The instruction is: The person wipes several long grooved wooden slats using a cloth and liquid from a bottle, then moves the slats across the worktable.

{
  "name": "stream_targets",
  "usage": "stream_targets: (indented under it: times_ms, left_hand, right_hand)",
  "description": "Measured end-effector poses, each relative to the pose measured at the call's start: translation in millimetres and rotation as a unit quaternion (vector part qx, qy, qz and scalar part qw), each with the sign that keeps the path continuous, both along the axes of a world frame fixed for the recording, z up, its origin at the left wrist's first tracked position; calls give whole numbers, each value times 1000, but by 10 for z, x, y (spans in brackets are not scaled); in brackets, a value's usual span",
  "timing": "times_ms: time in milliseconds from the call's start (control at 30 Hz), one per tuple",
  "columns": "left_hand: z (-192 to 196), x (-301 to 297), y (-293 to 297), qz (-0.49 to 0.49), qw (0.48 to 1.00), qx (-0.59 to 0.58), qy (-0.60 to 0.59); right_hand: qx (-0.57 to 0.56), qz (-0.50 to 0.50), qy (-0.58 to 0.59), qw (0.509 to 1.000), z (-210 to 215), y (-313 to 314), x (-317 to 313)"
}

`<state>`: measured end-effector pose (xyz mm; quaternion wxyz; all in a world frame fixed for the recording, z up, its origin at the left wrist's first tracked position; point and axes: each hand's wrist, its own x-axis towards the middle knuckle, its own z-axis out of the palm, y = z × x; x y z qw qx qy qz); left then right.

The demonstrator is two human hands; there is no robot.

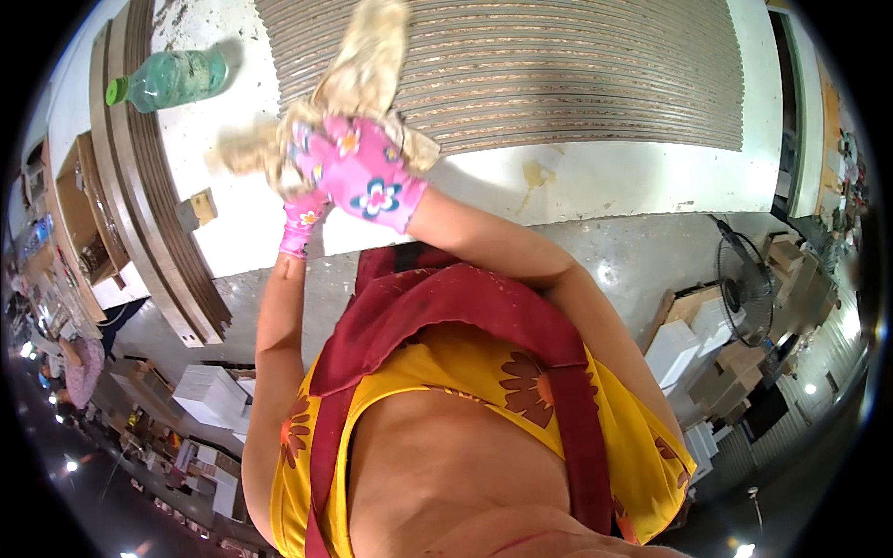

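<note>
A crumpled beige cloth [363,65] is bunched up over the white tabletop [484,186], one end trailing away from me and another flap blurred to the left. My right hand [377,177], in a pink flowered glove, is closed on the bunch from the near side. My left hand [302,219], gloved the same way, reaches into the cloth from below. Its fingers are mostly covered by the right hand and folds, but it appears closed on the cloth too. Just past the hands lie long thin grey-brown strips [577,79], side by side, with the cloth partly over their left end.
A clear green-tinted bottle [177,79] with a green cap lies at the left. Beside it, long brown boards [139,177] run along the tabletop's left edge. A black fan [742,288] stands on the floor at right, near cartons [721,372]. Another person [84,367] is far left.
</note>
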<state>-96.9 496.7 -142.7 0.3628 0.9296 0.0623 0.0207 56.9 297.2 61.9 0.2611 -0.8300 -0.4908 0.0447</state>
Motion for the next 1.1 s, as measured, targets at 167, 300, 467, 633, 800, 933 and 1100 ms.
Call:
stream_targets:
  times_ms: [167,300,467,633,800,933,1100]
  left_hand:
    - [927,540,-468,35,995,73,-54]
    - [1043,619,-518,50,996,46,-56]
    - [1010,703,-586,39,997,-45,-42]
    - [1139,633,-645,123,983,-139,-17]
    - [619,317,-249,104,992,-65,1]
    - [593,373,-270,83,989,-57,-111]
    - [481,302,-147,101,991,-52,-64]
  right_hand:
    - [-206,-206,-261,920,-470,-1609,282]
    - [-245,-447,-252,823,-315,-3595,1215]
    - [-248,-379,-342,823,-557,-3031,1029]
    - [49,-148,80,985,-166,-848,45]
    - [-112,-365,-133,915,-532,-2290,678]
    - [-301,-434,-383,758,-573,-4689,1617]
    - [-234,-651,-170,702,-404,-5090,2089]
